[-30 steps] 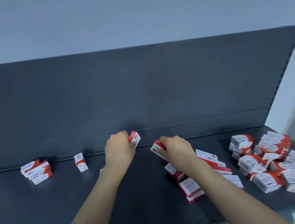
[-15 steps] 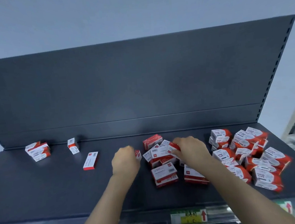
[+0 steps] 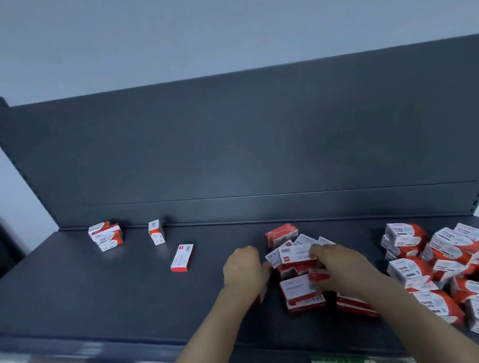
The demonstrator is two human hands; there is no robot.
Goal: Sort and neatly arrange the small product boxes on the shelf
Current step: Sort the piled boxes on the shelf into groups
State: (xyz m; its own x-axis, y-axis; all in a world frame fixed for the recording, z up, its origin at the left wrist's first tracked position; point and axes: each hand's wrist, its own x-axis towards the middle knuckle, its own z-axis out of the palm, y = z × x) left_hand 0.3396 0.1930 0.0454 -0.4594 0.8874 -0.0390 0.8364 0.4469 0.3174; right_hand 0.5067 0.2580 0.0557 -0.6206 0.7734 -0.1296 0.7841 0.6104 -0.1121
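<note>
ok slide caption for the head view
Left hand and right hand in a heap of small red-and-white boxes on a dark grey shelf

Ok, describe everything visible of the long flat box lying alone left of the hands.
The long flat box is a slim white carton, cardboard by the look, with a red near end, a small red mark at its far end and blurred print. It lies flat on the dark shelf, slightly angled, touching nothing else, apart from the left hand.

You have one shelf [image 3: 98,292]. On it you have about four stacked white-and-red boxes [image 3: 106,236], one upright small box [image 3: 156,232], one long flat box [image 3: 182,257], roughly ten staple boxes [image 3: 298,291], some hidden, and some fifteen paper-clip boxes [image 3: 451,265], cut off at the frame's edge.
</note>
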